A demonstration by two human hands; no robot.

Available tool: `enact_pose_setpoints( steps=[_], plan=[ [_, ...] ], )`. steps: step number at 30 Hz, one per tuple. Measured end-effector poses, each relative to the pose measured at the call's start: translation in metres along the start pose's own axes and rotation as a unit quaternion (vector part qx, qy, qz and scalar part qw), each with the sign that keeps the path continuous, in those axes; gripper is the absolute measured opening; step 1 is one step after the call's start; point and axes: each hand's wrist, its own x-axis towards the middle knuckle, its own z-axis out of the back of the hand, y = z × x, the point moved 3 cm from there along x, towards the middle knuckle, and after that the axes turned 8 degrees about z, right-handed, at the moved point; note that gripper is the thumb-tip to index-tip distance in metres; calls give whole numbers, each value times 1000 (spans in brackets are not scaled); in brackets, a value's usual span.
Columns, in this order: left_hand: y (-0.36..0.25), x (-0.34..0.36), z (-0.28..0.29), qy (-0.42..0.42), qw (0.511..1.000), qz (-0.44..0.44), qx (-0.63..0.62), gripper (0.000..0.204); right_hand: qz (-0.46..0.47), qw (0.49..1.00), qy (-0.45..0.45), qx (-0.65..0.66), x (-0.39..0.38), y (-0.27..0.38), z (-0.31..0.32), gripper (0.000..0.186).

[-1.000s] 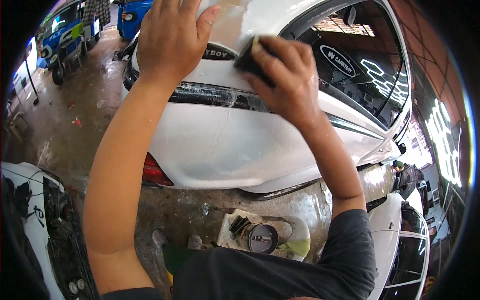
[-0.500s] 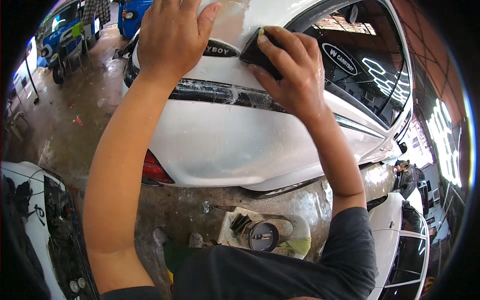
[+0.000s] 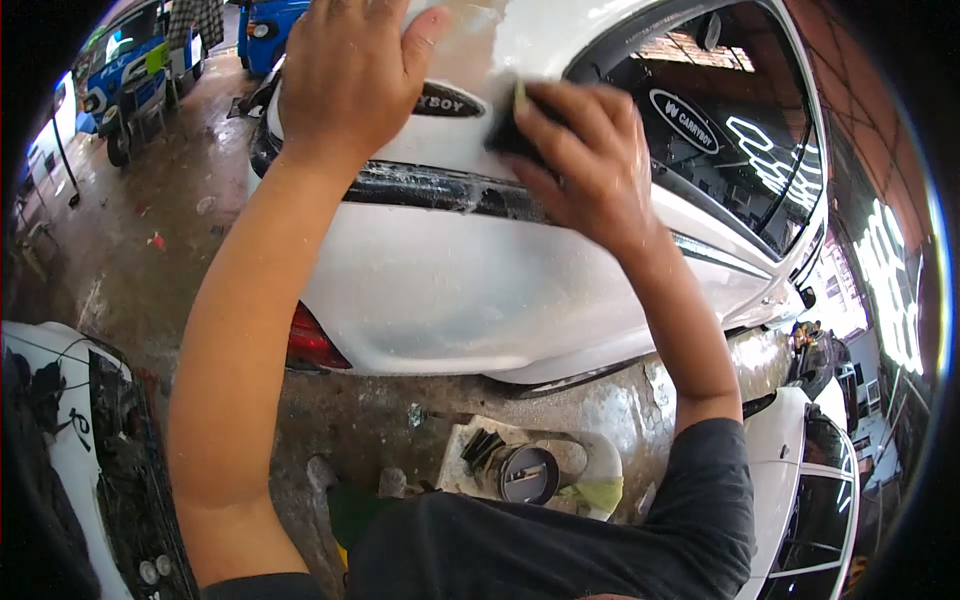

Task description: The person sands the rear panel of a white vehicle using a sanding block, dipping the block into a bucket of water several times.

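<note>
My left hand (image 3: 348,90) lies flat on the white vehicle body (image 3: 430,275), thumb spread out, beside a bare beige patch (image 3: 465,50). My right hand (image 3: 595,155) is closed round a black sanding pad (image 3: 510,135) and presses it against the white panel, just right of a dark oval badge (image 3: 452,101). Motion blurs the pad and fingertips; a small yellowish piece shows at the fingertips. Below both hands runs a wet black trim strip (image 3: 430,190) with whitish smears. A dark side window (image 3: 690,125) lies right of my right hand.
Below the panel, a pale stool (image 3: 600,450) carries a round pot (image 3: 527,474), dark pieces and a light green cloth (image 3: 597,492). A red tail light (image 3: 315,340) sits low left. Other vehicles stand around: one partly dismantled (image 3: 75,430), one white car (image 3: 790,440). The floor (image 3: 150,260) looks wet.
My right hand has shifted slightly right and down with the sanding pad, now blurred by motion. The left hand stays flat on the body; the whole view has shifted a little.
</note>
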Motion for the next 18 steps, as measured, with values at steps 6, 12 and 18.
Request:
enact_pose_setpoints(
  steps=[6,12,18],
  plan=[
    [1,-1,0,14,1000,-2,5,51,-13,1000,23,10,-26,12,-2,51],
    [1,1,-3,17,999,0,-27,50,-1,1000,17,-7,1,0,0,56],
    [-6,2,5,39,999,8,-9,51,-3,999,33,-3,-19,3,0,54]
  ],
)
